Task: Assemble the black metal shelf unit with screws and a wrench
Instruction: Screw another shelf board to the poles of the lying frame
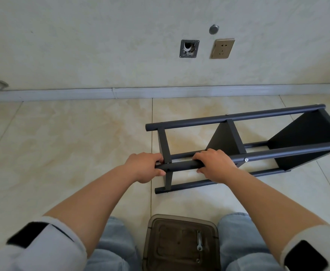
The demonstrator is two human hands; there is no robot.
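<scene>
Both hands (144,167) (215,165) grip round, probably matte, shelf tube (181,166).

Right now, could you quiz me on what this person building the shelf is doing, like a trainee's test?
1. True or false: both hands grip the same black tube of the shelf unit.
2. Where does the wrench lie? A) in the left hand B) on the brown plastic tray between the knees C) on the tiled floor by the wall
3. Fill in: the shelf unit lies on its ____ on the floor.

Key: 1 true, since the right hand also holds it; 2 B; 3 side.
</scene>
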